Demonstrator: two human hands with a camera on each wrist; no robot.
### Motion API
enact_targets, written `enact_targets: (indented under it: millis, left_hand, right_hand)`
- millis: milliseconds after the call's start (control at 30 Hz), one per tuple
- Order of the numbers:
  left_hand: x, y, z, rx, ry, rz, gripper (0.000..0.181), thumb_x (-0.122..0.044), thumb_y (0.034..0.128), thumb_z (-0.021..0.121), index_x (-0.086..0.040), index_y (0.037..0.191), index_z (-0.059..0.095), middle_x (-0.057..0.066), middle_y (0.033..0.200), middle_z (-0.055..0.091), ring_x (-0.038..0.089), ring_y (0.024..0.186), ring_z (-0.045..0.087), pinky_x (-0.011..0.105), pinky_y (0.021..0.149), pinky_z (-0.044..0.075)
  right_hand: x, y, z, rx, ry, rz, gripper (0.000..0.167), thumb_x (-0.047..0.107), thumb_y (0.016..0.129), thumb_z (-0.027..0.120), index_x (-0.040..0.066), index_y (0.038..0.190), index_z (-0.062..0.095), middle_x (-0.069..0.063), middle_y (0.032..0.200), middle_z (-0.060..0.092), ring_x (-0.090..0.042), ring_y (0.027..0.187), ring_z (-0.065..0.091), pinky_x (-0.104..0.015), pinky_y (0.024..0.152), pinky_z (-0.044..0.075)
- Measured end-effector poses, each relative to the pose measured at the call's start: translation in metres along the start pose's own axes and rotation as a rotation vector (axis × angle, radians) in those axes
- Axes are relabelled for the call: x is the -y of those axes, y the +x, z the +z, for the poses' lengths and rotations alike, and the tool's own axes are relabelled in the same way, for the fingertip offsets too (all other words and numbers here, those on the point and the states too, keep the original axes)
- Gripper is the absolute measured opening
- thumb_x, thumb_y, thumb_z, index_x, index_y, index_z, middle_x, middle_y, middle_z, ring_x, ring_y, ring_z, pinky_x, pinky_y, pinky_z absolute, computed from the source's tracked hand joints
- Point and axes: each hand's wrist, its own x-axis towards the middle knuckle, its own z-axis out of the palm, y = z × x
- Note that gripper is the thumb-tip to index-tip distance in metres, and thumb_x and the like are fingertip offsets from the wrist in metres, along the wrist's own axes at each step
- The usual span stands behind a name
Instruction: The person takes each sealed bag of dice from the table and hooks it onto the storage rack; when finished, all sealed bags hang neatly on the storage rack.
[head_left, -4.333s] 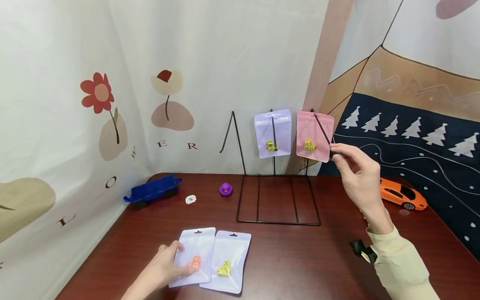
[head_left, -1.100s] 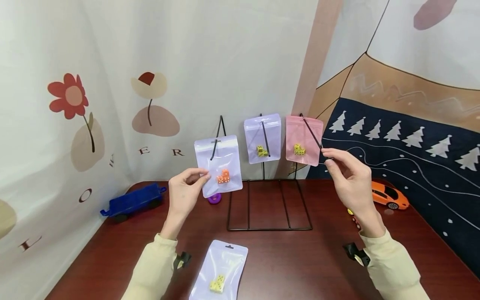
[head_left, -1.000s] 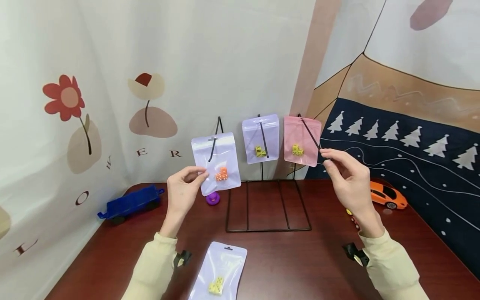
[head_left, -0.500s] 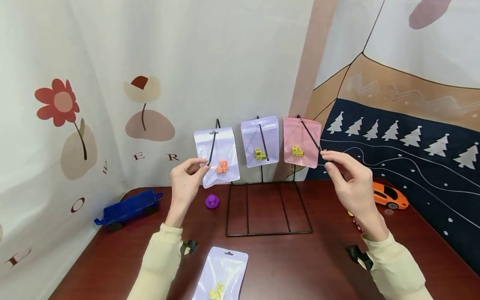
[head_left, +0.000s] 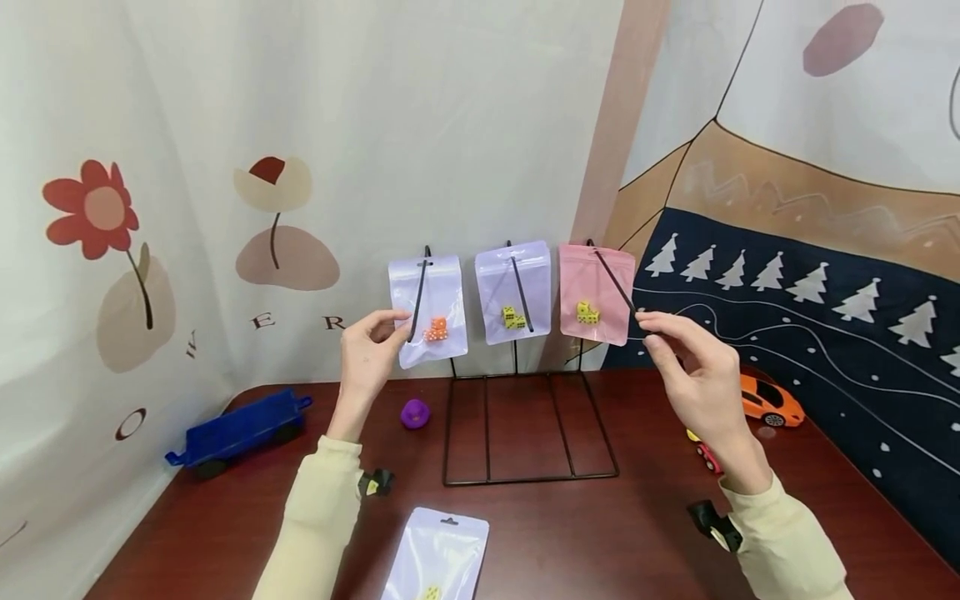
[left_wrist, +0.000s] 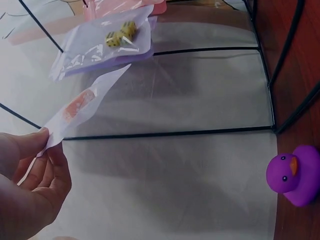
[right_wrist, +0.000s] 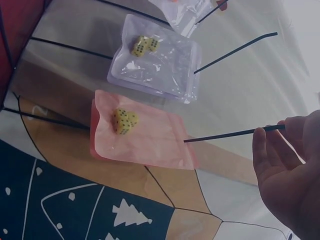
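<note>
My left hand (head_left: 369, 358) pinches the left edge of a lilac zip pouch (head_left: 444, 292) with orange dice, which hangs on the left prong of a black wire rack (head_left: 531, 480). In the left wrist view that pouch (left_wrist: 102, 82) is seen edge-on. My right hand (head_left: 701, 379) pinches the tip of the rack's right prong (right_wrist: 225, 135) between thumb and fingers. On that prong hangs a pink pouch (head_left: 609, 279) with yellow dice. A lilac pouch (head_left: 491, 287) with yellow dice hangs on the middle prong, with no hand on it.
Another lilac pouch (head_left: 442, 550) with yellow dice lies at the table's front, partly out of frame. A purple rubber duck (head_left: 415, 414) and a blue toy trailer (head_left: 240, 429) are at left. An orange toy car (head_left: 772, 402) and a small red-yellow toy (head_left: 703, 452) are at right.
The left hand has lifted the orange-dice pouch from the table onto the left prong, and the pouch has slid back along it. The right hand keeps its grip on the right prong.
</note>
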Motion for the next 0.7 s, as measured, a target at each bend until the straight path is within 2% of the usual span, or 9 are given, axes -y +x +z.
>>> enact_targets:
  millis: [233, 533, 700]
  left_hand:
    - [0.038, 0.015, 0.002, -0.003, 0.006, -0.027, 0.018, -0.005, 0.0824, 0.074, 0.001, 0.100, 0.072, 0.020, 0.072, 0.065, 0.008, 0.058, 0.051, 0.017, 0.050, 0.038]
    - [0.047, 0.018, 0.004, 0.002, 0.003, -0.051, 0.018, -0.005, 0.0826, 0.074, -0.002, 0.100, 0.072, 0.020, 0.078, 0.068, 0.008, 0.063, 0.059, 0.018, 0.051, 0.042]
    - [0.047, 0.024, 0.008, -0.010, -0.043, -0.007, 0.018, -0.004, 0.0823, 0.074, 0.001, 0.099, 0.072, 0.017, 0.068, 0.062, 0.007, 0.055, 0.048, 0.017, 0.046, 0.034]
  right_hand:
    - [0.000, -0.002, 0.000, 0.005, 0.003, -0.001, 0.033, -0.031, 0.074, 0.057, -0.015, 0.102, 0.063, -0.028, 0.105, 0.062, -0.015, 0.098, 0.062, -0.017, 0.082, 0.049]
    - [0.001, -0.004, 0.003, 0.015, -0.017, -0.007, 0.034, -0.033, 0.072, 0.057, -0.016, 0.101, 0.063, -0.029, 0.104, 0.062, -0.014, 0.097, 0.062, -0.017, 0.082, 0.050]
    - [0.001, 0.000, 0.001, 0.008, -0.025, -0.023, 0.034, -0.033, 0.072, 0.057, -0.016, 0.101, 0.063, -0.029, 0.104, 0.062, -0.015, 0.098, 0.062, -0.018, 0.083, 0.049]
